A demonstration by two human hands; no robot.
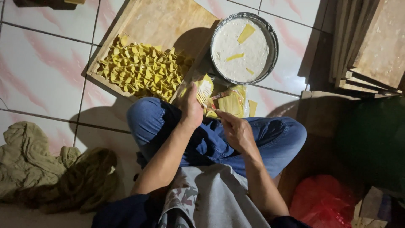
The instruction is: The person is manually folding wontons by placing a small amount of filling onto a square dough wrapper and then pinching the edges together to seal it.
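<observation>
Hands meet over our lap at the centre of the frame, above crossed legs in blue jeans [270,139]. Our left hand [192,110] is closed around a thin yellow square dough wrapper [205,88], holding it upright with the thumb against its face. Our right hand [237,131] sits just below and to the right, fingers curled loosely toward the wrapper; we cannot tell whether it pinches anything. Just beyond the hands, a clear plastic bag of flat yellow wrappers [232,101] lies on the floor against our knees. Above it stands a round metal bowl of white paste [244,47] with a few yellow scraps lying on the surface. In the upper left of the frame a wooden board [164,21] carries a heap of folded yellow dumplings [141,69] along its lower edge. A crumpled olive cloth [38,164] lies at the lower left on the white tiled floor [42,67]. Stacked wooden boards [367,42] fill the upper right, and a red plastic bag [322,200] shows at the lower right.
</observation>
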